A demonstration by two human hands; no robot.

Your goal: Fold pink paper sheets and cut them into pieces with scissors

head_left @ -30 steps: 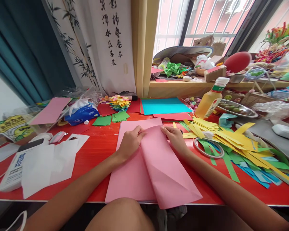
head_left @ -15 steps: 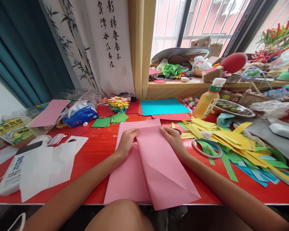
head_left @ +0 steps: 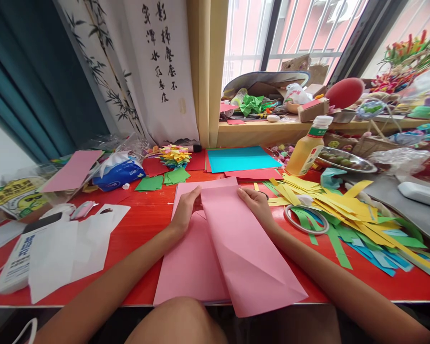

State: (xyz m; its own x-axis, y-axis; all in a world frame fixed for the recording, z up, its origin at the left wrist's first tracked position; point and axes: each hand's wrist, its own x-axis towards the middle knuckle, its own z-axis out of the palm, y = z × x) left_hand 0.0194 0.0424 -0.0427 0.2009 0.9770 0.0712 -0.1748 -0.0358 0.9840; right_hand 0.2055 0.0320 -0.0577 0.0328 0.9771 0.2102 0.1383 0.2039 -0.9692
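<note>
Both forearms reach forward; left hand [head_left: 185, 210] and right hand [head_left: 257, 205] each grip the pink sheet [head_left: 244, 248].

The person's left hand [head_left: 184, 210] and right hand [head_left: 258, 205] were bare, with slender fingers. Both forearms were bare too, slim and uncovered down to the lower edge of the view. A bare, rounded knee [head_left: 175, 320] showed at the bottom centre.

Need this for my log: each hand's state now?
Left hand: closed on the pink paper sheet's far left corner.
Right hand: closed on its far right corner.
</note>
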